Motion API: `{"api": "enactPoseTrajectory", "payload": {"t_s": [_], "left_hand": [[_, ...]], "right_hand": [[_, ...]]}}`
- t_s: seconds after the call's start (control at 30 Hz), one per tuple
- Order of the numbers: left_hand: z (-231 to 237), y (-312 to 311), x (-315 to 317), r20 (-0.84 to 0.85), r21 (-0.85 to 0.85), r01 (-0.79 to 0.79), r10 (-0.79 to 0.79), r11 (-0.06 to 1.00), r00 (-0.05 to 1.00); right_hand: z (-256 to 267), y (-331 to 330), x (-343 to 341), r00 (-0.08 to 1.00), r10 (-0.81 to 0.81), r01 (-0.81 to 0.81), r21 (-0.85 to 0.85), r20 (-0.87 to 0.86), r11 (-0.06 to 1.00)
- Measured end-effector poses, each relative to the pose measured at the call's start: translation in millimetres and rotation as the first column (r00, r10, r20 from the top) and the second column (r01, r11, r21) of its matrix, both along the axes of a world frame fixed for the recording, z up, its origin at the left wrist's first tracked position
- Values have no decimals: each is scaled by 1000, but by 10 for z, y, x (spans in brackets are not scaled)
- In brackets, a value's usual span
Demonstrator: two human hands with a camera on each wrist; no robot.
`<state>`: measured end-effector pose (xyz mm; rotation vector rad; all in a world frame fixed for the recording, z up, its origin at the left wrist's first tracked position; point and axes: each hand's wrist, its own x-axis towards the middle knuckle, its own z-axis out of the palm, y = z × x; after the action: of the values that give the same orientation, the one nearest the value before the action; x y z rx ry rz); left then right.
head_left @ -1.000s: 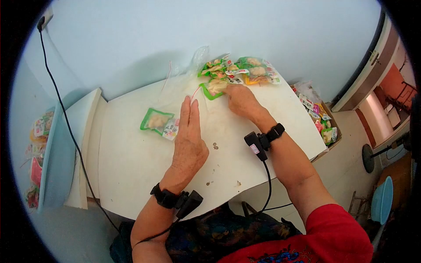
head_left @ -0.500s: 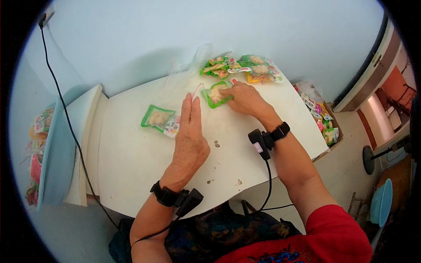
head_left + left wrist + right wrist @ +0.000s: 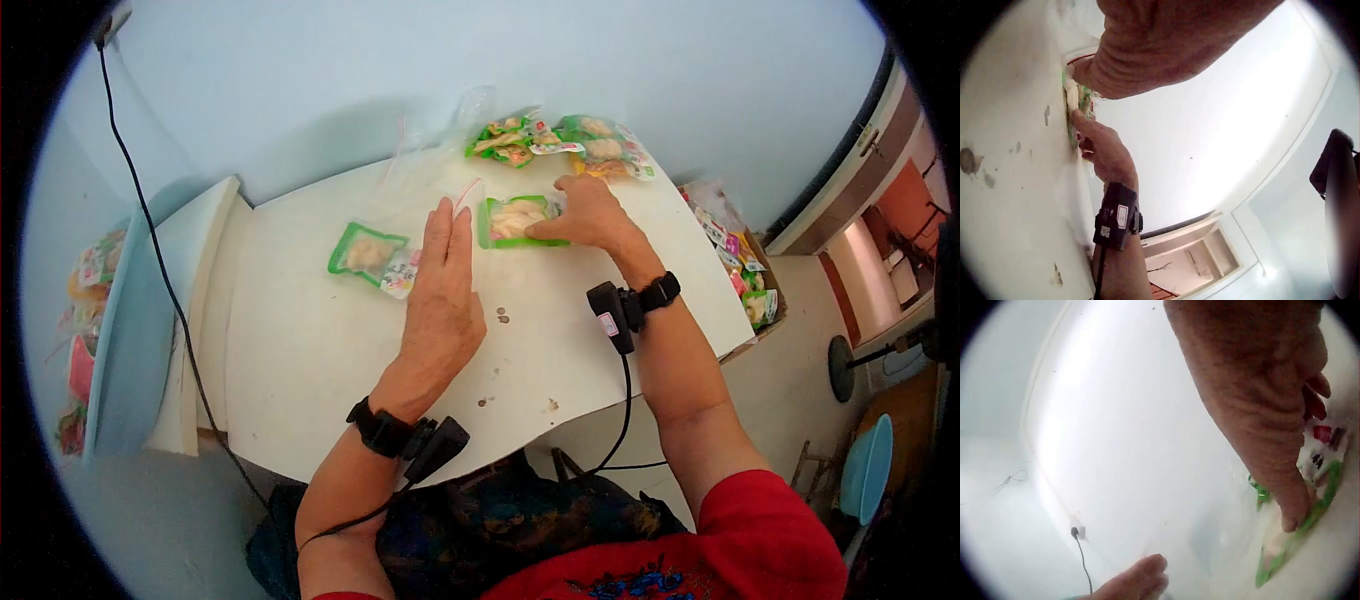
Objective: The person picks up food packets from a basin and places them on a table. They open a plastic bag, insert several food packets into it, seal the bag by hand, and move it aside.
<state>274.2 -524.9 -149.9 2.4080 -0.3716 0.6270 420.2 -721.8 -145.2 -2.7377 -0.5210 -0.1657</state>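
Observation:
A green-edged snack packet with pale food pieces inside lies at the back middle of the white table. My right hand grips its right end, thumb on the near edge and fingers at the far edge; the right wrist view shows the thumb pressed onto the packet. To its left, my left hand is raised with fingers straight and together, fingertips at the red-striped mouth of a clear zip bag. Left of that hand lies another green-edged packet. The left thumb is hidden in the head view.
Several filled packets stand against the wall at the back, more at the back right corner. A box of packets sits beyond the right edge. On the left is a blue bin, with a black cable in front.
My right hand has drawn the packet slightly right and turned it so its long side runs across the table. Its fingers have spread along the packet's end. The left hand keeps its pose.

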Motion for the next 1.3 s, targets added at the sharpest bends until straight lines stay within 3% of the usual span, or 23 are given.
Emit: {"api": "enactPoseTrajectory", "payload": {"t_s": [0.03, 0.27, 0.33, 0.43, 0.47, 0.6, 0.7, 0.73, 0.83, 0.97, 1.07, 1.17, 1.3], "left_hand": [[-12, 5, 5, 8, 5, 2, -2, 1000, 1000], [-73, 33, 48, -10, -15, -12, 12, 1000, 1000], [-76, 46, 53, -13, -26, -20, 20, 999, 1000], [-100, 51, 77, -7, -41, -18, 18, 999, 1000], [-136, 59, 97, -6, -47, -17, 17, 999, 1000], [-154, 65, 97, -72, -32, -62, 60, 998, 996], [-161, 67, 109, -56, -41, -62, 60, 997, 997], [-156, 57, 110, -37, -58, -59, 57, 997, 998], [-140, 17, 114, 11, -110, -50, 51, 993, 999], [-70, 15, 79, 55, -95, -70, 75, 993, 996], [-55, 1, 75, 78, -53, -51, 56, 997, 995], [-79, -7, 84, 91, -28, -53, 56, 998, 994], [-29, -26, 77, 105, 77, -80, 72, 994, 992]], "right_hand": [[41, -21, 8, 998, -9, 7, -25, -63, 1000], [17, -260, 246, 962, 115, -38, 293, -249, 955], [86, -285, 193, 953, 115, 24, 448, -280, 894], [288, -304, 46, 926, 225, 53, 696, -302, 716], [442, -316, -73, 913, 256, 41, 697, -317, 716], [605, -383, -227, 868, 428, -21, 842, -253, 539], [633, -336, -301, 838, 487, -36, 867, -245, 497], [660, -273, -352, 867, 445, -96, 802, -224, 589], [558, -93, -366, 890, 395, -106, 741, -226, 663], [673, -94, -439, 901, 342, -48, 723, -266, 689], [527, -78, -334, 904, 350, -56, 744, -245, 665], [501, 4, -357, 871, 409, -13, 821, -271, 571], [404, 120, -364, 776, 526, 50, 866, -347, 497]]}}
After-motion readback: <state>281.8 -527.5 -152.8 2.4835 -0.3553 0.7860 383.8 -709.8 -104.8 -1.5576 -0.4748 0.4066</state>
